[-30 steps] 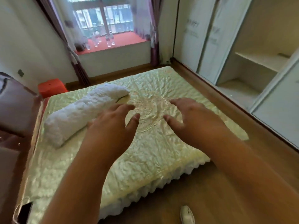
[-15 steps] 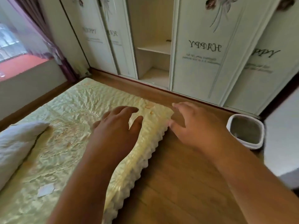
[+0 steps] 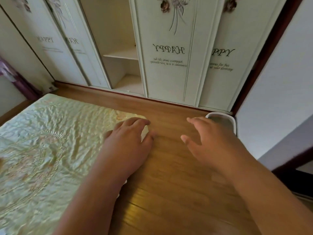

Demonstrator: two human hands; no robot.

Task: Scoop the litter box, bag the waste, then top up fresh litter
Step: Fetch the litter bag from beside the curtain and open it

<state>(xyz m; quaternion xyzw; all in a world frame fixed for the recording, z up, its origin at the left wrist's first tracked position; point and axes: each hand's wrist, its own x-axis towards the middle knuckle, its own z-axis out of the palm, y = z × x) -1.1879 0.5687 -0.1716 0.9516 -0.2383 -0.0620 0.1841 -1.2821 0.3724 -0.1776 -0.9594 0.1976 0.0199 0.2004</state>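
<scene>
A person's two bare hands reach forward, palms down, over a bedroom floor. The left hand (image 3: 128, 141), at centre frame, hovers above the corner of a bed (image 3: 50, 141) covered in a pale green quilted spread; its grip is loose, fingers gently curved and holding nothing. The right hand (image 3: 211, 141), at centre right, is held out over the wooden floor (image 3: 169, 192) with its grip spread, fingers apart and empty.

The litter box (image 3: 227, 118), a white-rimmed tub with greyish contents, stands on the floor at the right of the frame, in the corner where the wardrobe meets the wall. The right hand's fingertips overlap its near edge in the picture, so most of the box is hidden; whether they touch it cannot be told.

Across the top of the frame runs a cream wardrobe (image 3: 169, 65) with sliding doors bearing flower prints and the word "HAPPY", which reads mirrored. One section stands open at upper centre, showing bare shelves (image 3: 122, 56). A purple curtain (image 3: 10, 77) edges the left side.
</scene>
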